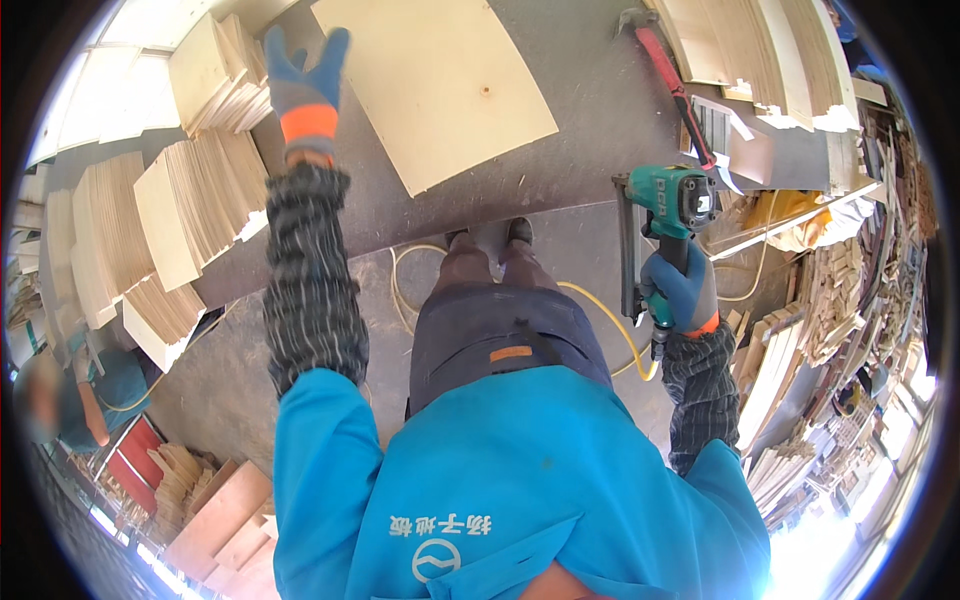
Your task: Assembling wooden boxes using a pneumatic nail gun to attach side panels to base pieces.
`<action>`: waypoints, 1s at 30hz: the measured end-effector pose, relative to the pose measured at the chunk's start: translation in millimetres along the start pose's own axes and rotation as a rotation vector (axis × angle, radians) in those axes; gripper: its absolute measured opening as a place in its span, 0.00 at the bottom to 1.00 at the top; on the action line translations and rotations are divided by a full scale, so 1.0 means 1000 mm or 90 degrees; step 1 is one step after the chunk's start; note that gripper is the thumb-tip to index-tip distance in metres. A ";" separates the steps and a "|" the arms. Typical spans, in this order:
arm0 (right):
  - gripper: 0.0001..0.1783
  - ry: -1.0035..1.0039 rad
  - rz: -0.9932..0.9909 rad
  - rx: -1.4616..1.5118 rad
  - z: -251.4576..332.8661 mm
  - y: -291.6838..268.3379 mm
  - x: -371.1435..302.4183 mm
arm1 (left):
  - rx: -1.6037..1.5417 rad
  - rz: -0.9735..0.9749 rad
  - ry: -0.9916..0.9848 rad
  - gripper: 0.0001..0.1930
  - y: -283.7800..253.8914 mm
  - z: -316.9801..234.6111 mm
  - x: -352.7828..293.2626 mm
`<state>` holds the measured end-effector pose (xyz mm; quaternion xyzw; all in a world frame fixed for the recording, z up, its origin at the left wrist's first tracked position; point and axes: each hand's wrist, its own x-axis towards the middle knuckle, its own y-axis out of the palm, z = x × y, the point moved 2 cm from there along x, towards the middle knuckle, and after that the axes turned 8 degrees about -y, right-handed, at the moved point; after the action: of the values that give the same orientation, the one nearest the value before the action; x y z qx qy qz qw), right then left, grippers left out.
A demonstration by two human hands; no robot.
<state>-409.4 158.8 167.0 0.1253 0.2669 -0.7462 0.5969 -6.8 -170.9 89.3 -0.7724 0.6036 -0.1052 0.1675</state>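
My right hand [682, 290], in a blue and orange work glove, is wrapped round the handle of a teal and black pneumatic nail gun [660, 195]. A yellow air hose [610, 322] runs from the base of its handle. At the far left my left hand [303, 88], gloved alike, reaches out over the table with its fingers spread and nothing in them. Between the hands, on the dark table [560, 170], lies a thin pale wooden panel [440, 95] with a small knot. The left hand is beside the panel's left edge, near stacked boards [205, 70].
A hammer [668, 75] with a red and black handle lies right of the panel. Stacked thin boards stand on the left [195, 205] and far right [760, 50]. Another person [105, 395] is at the left rim. Wood piles [820, 300] line the right side.
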 end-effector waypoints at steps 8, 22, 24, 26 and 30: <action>0.28 -0.027 0.036 0.010 0.018 0.008 0.000 | 0.300 0.100 0.296 0.31 0.006 0.029 -0.171; 0.18 -0.081 0.140 0.006 0.064 0.043 0.024 | 0.244 0.069 0.311 0.27 0.008 0.042 -0.181; 0.18 -0.090 0.139 0.018 0.065 0.048 0.031 | 0.242 0.050 0.319 0.26 0.009 0.043 -0.180; 0.18 -0.083 0.126 0.028 0.065 0.051 0.036 | 0.251 0.042 0.320 0.26 0.009 0.040 -0.181; 0.17 -0.056 0.108 0.064 0.060 0.052 0.043 | 0.277 0.031 0.318 0.27 0.010 0.042 -0.181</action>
<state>-362.4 83.3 181.8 0.1441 0.1910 -0.7101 0.6621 -45.2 8.2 53.7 -0.6542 0.6076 -0.4139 0.1774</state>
